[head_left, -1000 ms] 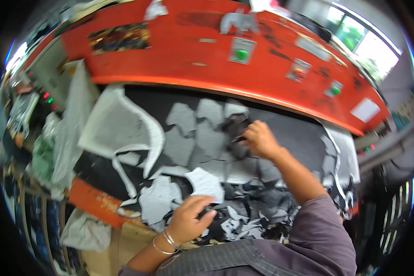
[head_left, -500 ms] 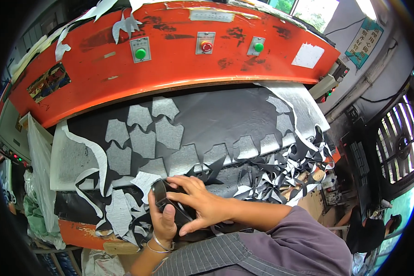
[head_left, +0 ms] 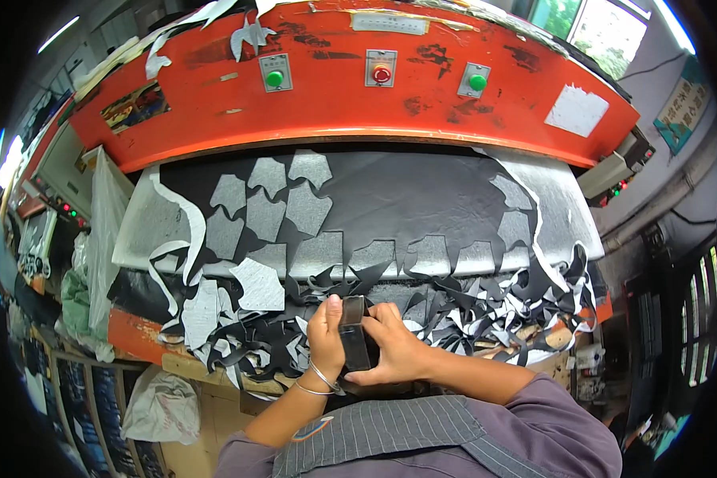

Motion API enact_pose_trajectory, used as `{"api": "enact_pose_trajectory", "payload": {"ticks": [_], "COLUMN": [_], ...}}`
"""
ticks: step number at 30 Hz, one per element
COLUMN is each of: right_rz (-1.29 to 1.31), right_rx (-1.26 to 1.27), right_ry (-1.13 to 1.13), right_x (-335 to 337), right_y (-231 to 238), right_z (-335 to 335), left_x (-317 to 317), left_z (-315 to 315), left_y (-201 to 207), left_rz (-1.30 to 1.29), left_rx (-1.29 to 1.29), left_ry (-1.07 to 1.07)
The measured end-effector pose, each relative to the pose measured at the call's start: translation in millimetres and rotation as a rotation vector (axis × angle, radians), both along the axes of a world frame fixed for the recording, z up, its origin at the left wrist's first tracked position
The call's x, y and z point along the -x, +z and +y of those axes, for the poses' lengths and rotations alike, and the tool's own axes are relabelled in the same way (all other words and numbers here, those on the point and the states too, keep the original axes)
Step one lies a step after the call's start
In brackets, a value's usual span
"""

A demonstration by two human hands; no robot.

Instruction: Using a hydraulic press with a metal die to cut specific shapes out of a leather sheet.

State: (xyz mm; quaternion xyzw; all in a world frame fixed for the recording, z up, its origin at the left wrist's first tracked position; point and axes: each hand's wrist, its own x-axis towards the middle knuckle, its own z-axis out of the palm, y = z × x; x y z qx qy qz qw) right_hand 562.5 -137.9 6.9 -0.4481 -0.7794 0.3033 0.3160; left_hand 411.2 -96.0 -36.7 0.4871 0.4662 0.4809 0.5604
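Observation:
In front of my body, my left hand [head_left: 325, 338] and my right hand [head_left: 392, 348] hold a dark, box-like metal cutting die [head_left: 354, 341] between them. The left thumb lies along its upper left side. My right fingers press on the opposite side, with the thumb near the bottom. What is inside the die cannot be made out. A pale grey cut piece [head_left: 259, 285] lies beyond my left hand, at the front edge of a black sheet [head_left: 422, 195]. Several grey, notched shapes [head_left: 264, 217] show in rows across that sheet.
An orange press beam [head_left: 327, 103] with green and red buttons spans the far side. Black and white offcuts [head_left: 486, 311] heap along the bed's front edge. Pale strips [head_left: 185, 219] curl at the sheet's sides. A white sack [head_left: 163, 405] sits low at the left.
Both hands have come nearer my body's middle, and the die now stands more upright between them. The pale piece beside my left hand now lies apart from it. The view has shifted.

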Motion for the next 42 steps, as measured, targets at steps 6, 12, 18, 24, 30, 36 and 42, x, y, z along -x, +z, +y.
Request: {"api": "enact_pose_trajectory", "payload": {"ticks": [6,12,18,24,30,36,42], "right_rz": [-0.066,-0.487,-0.715,-0.520,-0.464,-0.445,-0.450], "right_rx": [0.029,0.211,0.268,-0.019,-0.036,-0.071,-0.141], "right_ry": [0.015,-0.372,-0.471,-0.478,-0.442,-0.341,-0.350], "right_x": [-6,-15,-20,-23,-56,-69,-65], "right_y": [4,5,-4,-46,-86,-92,-97], "right_z": [28,150,222,205,198,210,217], "left_x": [30,133,82,43,10,14,15], "left_z": [-3,38,130,216,238,243,248], "left_y": [3,20,38,-42,-72,-74,-75], "left_rz": [0.543,1.105,0.627,0.664,0.733,0.722,0.714], "left_rx": [-0.346,-0.379,-0.396,-0.380,-0.559,-0.564,-0.550], "left_ry": [0.455,0.373,0.038,-0.250,-0.299,-0.310,-0.310]}}
